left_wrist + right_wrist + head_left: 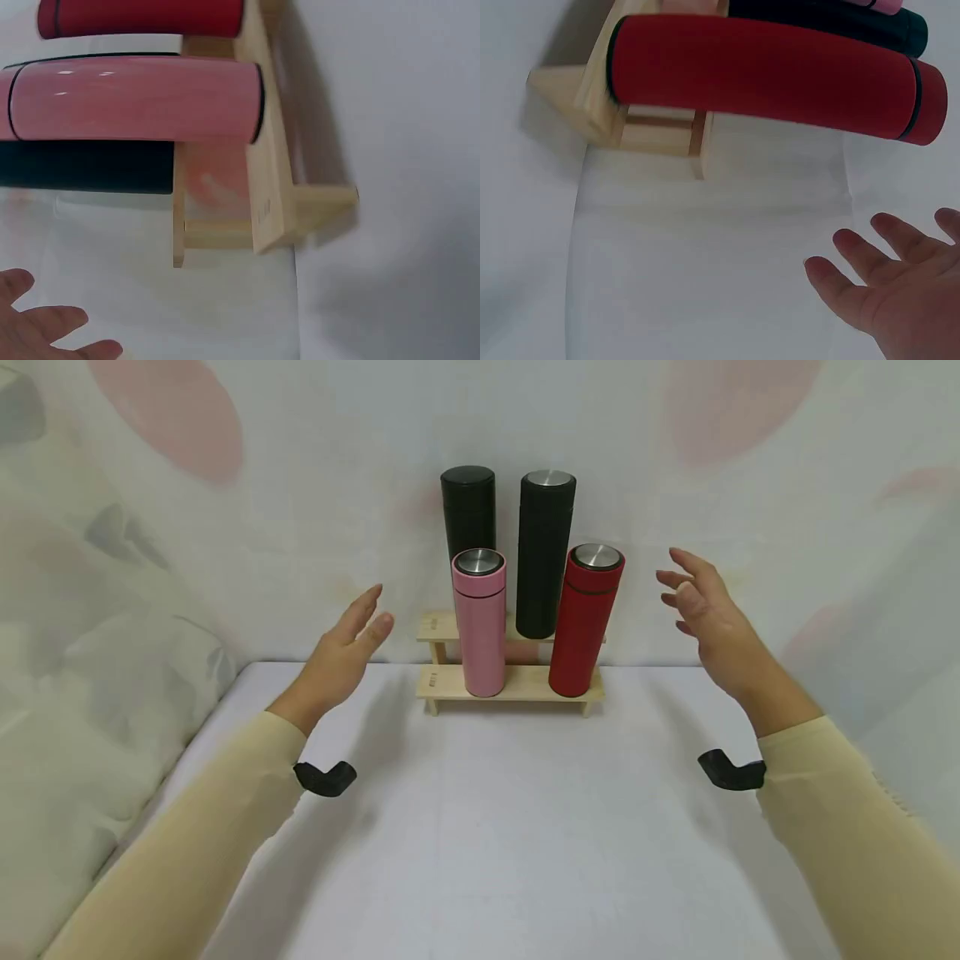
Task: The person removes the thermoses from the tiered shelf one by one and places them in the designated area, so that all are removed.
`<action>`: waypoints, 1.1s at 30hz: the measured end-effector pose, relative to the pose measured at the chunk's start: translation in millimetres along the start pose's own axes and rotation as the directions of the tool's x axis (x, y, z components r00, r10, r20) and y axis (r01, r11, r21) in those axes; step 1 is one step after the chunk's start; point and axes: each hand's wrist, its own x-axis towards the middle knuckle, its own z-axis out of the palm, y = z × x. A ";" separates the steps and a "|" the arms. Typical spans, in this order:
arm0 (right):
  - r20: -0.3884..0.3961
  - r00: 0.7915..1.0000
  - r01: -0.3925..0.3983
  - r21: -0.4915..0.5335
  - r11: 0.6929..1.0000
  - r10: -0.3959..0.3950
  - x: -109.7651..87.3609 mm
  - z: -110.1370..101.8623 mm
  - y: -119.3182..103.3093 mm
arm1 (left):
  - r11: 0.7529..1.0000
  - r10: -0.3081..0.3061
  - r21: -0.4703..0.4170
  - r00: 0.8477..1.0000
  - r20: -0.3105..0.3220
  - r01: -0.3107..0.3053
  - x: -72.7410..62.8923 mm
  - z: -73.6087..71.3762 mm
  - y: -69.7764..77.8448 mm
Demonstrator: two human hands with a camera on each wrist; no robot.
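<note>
A two-step wooden stand at the back of the table carries several upright thermos bottles. On its lower step are a pink thermos at left and a red thermos at right, both with silver-topped lids. Behind them rise a black thermos with a dark lid and a black thermos with a silver lid. My left hand hovers left of the pink thermos, fingers extended, touching nothing. To the right of the red thermos, my right hand is raised with loosely spread fingers, holding nothing.
A white cloth covers the table. Close behind the stand hangs a pale curtain with pink patches, and patterned fabric borders the left side. Black wrist cameras sit at both cuffs.
</note>
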 end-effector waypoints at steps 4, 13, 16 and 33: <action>-0.037 0.999 0.023 0.212 0.977 -0.015 2.9 12.1 4.5 | 0.976 -0.020 -0.216 0.998 -0.055 0.008 4.2 5.9 -9.1; -0.120 0.991 0.106 0.481 0.870 -0.055 11.1 39.8 19.9 | 0.847 -0.085 -0.529 0.995 -0.060 0.040 13.0 29.7 -27.3; -0.141 0.988 0.130 0.509 0.851 -0.066 12.5 46.8 25.6 | 0.765 -0.100 -0.643 0.993 -0.068 0.033 15.5 41.1 -29.6; -0.267 0.959 0.222 0.522 0.824 -0.089 18.6 78.7 36.3 | 0.510 -0.220 -0.859 0.972 -0.085 0.040 9.6 99.0 -70.5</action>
